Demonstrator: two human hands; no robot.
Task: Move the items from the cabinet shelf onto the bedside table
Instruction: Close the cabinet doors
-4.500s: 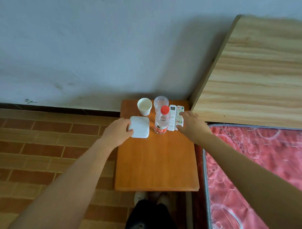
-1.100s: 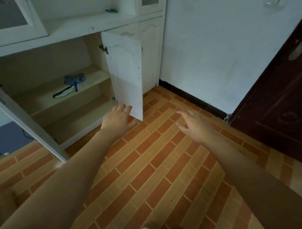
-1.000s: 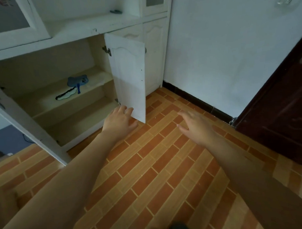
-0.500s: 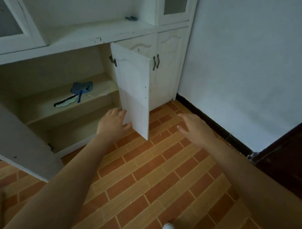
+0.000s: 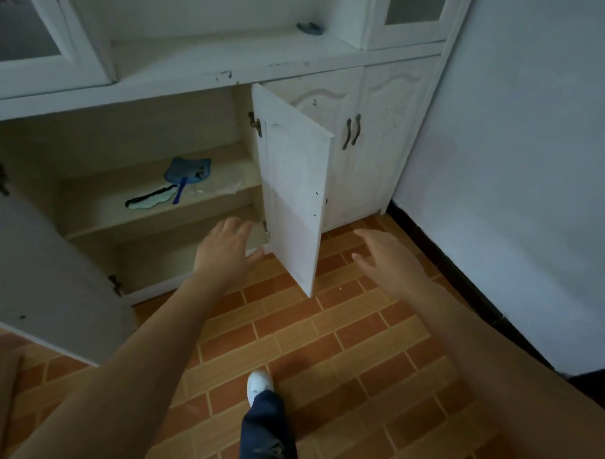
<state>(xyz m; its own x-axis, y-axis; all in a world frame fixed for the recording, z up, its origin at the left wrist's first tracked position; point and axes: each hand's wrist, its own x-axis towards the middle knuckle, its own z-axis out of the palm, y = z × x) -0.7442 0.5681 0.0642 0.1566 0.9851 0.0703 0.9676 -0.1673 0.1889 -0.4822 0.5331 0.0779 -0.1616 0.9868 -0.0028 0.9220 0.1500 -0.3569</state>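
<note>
A white cabinet stands open ahead of me. On its middle shelf (image 5: 98, 202) lie a blue cat-shaped hand fan (image 5: 186, 172) and, just left of it, a pale green eye mask with a dark edge (image 5: 151, 199). A clear plastic wrapper (image 5: 224, 188) lies at the shelf's right end. My left hand (image 5: 226, 253) reaches forward with relaxed fingers in front of the lower compartment, below the shelf, and holds nothing. My right hand (image 5: 389, 257) hangs over the floor to the right of the open door, fingers spread and empty.
The right cabinet door (image 5: 293, 192) juts out between my hands; the left door (image 5: 38, 273) swings out at the far left. A small dark object (image 5: 309, 27) lies on the upper ledge. Brick-pattern floor (image 5: 332, 348) lies underfoot, a white wall (image 5: 531, 152) at the right.
I have left the bedside table and walked up to the open cabinet. Over the last second the cabinet has come closer, and my left hand has moved from the door's edge to the lower opening.
</note>
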